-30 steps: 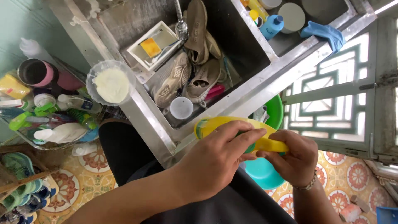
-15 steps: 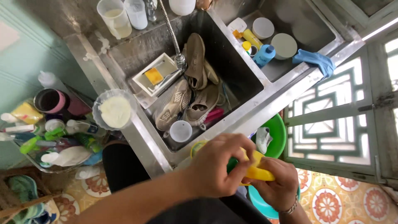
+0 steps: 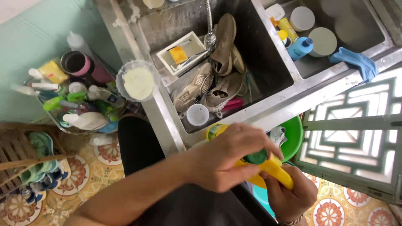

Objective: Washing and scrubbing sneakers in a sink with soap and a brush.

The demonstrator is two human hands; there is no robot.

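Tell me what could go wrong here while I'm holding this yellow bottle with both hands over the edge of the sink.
The yellow bottle is tilted with your left hand gripping its green cap; if the cap comes loose, the contents may spill on your lap or the tiled floor. Your right hand holds only its lower end, so it might slip. The bowl of white powder sits on the narrow sink rim, where an elbow could knock it off.
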